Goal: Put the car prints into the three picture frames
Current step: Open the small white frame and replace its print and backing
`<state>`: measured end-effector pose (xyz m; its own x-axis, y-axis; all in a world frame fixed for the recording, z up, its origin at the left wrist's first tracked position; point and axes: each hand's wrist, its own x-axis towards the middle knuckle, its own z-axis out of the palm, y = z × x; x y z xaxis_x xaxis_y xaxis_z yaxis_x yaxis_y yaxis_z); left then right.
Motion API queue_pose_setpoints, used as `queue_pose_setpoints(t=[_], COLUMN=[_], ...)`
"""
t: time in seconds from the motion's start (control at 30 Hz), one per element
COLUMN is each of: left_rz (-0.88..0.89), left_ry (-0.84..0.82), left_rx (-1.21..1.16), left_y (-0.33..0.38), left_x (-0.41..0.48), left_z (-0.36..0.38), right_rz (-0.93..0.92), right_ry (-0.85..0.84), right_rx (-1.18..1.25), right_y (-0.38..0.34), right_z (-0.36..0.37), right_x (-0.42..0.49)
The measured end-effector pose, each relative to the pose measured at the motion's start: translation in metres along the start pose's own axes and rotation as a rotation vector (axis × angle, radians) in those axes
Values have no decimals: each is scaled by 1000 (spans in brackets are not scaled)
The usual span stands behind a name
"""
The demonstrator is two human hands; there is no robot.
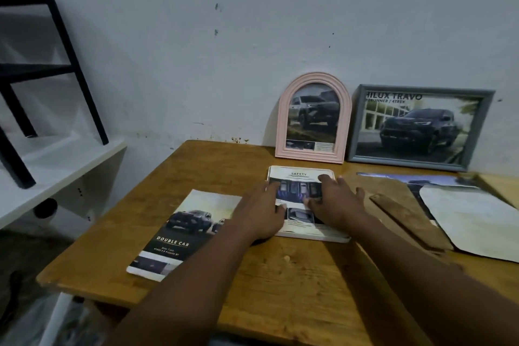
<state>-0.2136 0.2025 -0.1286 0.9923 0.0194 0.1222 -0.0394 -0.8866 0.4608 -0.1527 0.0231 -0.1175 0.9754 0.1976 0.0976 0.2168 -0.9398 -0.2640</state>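
Both hands lie flat with the fingers spread, so the grip of each is open and clamps nothing: the left hand (261, 212) presses on the left edge of the "SAFETY" print (299, 177), and the right hand (335, 202) presses on its middle and right part. This print lies inside the white frame (311, 236), which rests flat on the tabletop (280, 267), just in front of the pink arched frame (313, 118) and the grey frame (421, 126); these two lean against the wall and already hold car prints. The long axis of the white frame runs away from the person, toward the wall, and the two hands sit across it, side by side, near its middle. I judge that the print is being smoothed into the last frame. The brown backing board (393, 205) lies just to the right of the frame, close to the right hand, so this hand is the nearer one to fetch it. A "DOUBLE CAB" print (179, 233) lies loose to the left, partly under the left forearm. Whether the sheet sits fully inside the frame edges I cannot tell, because the hands cover it.
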Motion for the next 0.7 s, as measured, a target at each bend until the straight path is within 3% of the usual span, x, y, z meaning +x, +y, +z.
queue_pose_setpoints(t=[0.23,0.43,0.7], left_rz=[25,30,23], left_ry=[22,-16,-14], left_rx=[121,149,179], left_y=[-4,-5,-4], left_x=[-1,0,3], left_z=[8,9,12], right_rz=[-19,-1,-22], right_ry=[81,-77,76], right_rx=[84,6,72], right_y=[-11,8,4], right_z=[6,5,9], right_x=[2,26,30])
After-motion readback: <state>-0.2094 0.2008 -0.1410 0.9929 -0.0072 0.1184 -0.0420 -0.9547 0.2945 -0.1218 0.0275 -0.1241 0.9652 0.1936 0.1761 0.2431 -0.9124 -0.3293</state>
